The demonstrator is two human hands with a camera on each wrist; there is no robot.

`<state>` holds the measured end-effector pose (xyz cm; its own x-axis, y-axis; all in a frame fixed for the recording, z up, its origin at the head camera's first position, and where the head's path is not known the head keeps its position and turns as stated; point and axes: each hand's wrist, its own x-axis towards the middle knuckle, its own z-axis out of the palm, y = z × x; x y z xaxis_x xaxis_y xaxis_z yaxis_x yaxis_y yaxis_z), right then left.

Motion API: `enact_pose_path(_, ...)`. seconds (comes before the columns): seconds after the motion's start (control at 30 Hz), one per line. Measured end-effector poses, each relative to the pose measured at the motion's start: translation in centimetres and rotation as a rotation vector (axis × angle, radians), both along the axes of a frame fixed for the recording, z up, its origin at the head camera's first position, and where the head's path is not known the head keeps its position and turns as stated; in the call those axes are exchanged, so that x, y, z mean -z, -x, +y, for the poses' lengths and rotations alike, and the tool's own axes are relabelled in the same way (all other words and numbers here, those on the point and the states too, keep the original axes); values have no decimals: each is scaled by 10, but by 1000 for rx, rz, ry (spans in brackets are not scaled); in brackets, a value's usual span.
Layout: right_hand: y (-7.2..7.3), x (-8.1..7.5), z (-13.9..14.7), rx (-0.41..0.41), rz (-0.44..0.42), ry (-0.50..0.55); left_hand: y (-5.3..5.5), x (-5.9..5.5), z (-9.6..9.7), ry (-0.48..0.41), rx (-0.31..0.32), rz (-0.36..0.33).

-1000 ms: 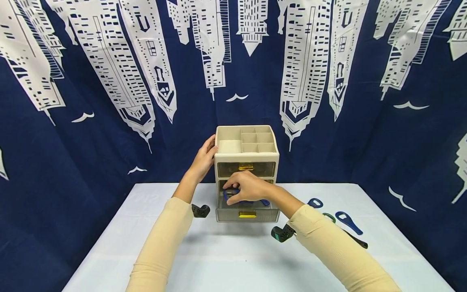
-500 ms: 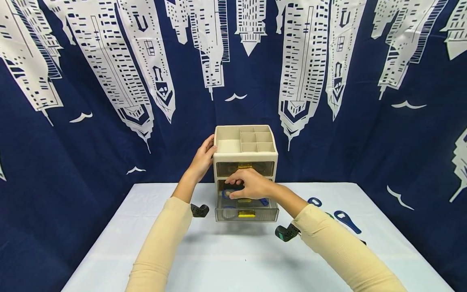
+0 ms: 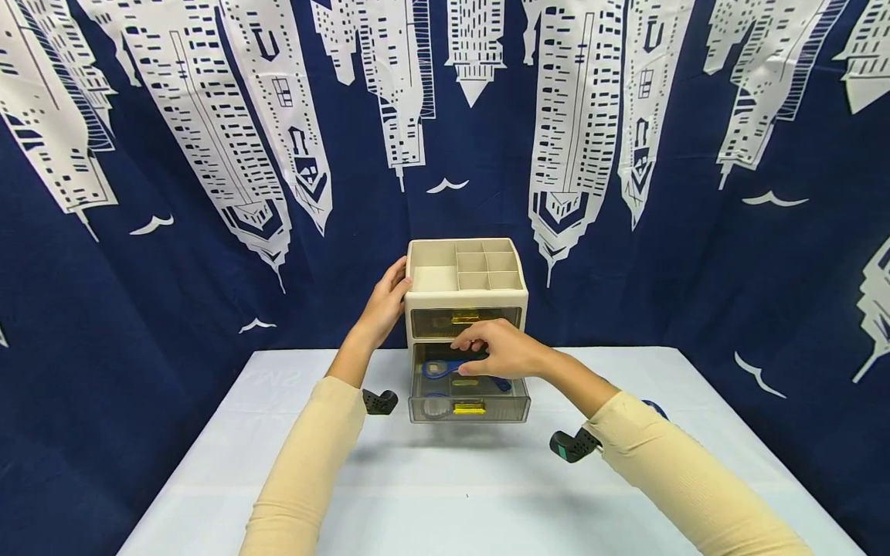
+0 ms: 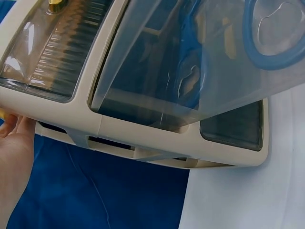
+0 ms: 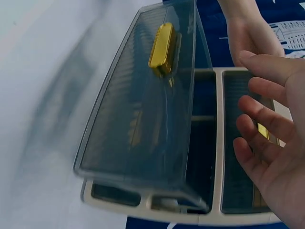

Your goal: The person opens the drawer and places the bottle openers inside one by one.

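Note:
A cream drawer cabinet (image 3: pixel 464 300) stands at the back of the white table, its lower clear drawer (image 3: pixel 501 409) pulled out. My left hand (image 3: pixel 384 307) rests against the cabinet's left side, thumb near the front edge. Above the drawer hovers my right hand (image 3: pixel 504 349), fingers loosely bent with nothing between them, as the right wrist view also shows. Inside the drawer lies a blue bottle opener (image 3: pixel 453 367) with a ring-shaped head. In the left wrist view, its blue loop (image 4: pixel 274 61) shows through the drawer's wall. Part of the drawer is hidden by my right hand.
Another smoked drawer (image 3: pixel 434 323) with a gold handle is closed above. Open compartments (image 3: pixel 473 262) top the cabinet. A blue opener (image 3: pixel 655 408) on the table is mostly covered by my right sleeve. A dark patterned cloth (image 3: pixel 361 255) hangs behind.
My right hand has drawn back to the right over the drawer, uncovering the blue bottle opener. My right forearm now covers most of the openers on the table. The left hand stays put.

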<state>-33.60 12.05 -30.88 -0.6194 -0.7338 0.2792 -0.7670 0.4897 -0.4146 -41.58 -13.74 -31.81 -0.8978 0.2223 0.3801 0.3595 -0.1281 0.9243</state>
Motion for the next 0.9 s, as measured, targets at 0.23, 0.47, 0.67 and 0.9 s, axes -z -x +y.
enact_pose_path(0.23, -3, 3, 29, 57, -2, 15, 0, 0, 1, -2, 0, -6)
enact_pose_path(0.47, -7, 2, 64, 141, 2, 37, 0, -1, 0, -10, 0, -7)
enact_pose_path(0.67, -11, 0, 94, 202, 23, 29, -1, -1, -1, -9, 1, -2)
enact_pose_path(0.9, -16, 4, 122, 247, 29, 17, -1, 0, 1, -21, 2, -14)
